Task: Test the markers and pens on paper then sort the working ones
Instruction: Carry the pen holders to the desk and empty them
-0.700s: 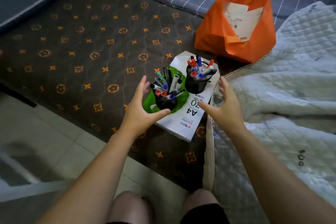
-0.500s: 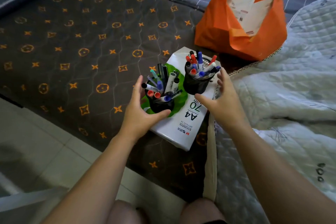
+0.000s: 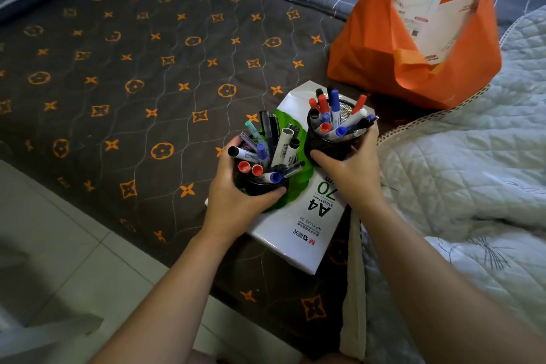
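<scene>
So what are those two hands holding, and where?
Left hand grips the nearer pen cup round its side; right hand grips the farther pen cup likewise.

Both my hands, apart from the cups in the earlier views with fingers spread, now make contact. My left hand (image 3: 233, 195) closes its grip round the near black cup (image 3: 266, 186) of markers, thumb across its front and fingers at its far side. My right hand (image 3: 351, 162) closes its grip round the far mesh cup (image 3: 325, 145), thumb on the near wall, fingers wrapped at the right side by the pen tips. Both cups stand on the A4 paper ream (image 3: 307, 216).
</scene>
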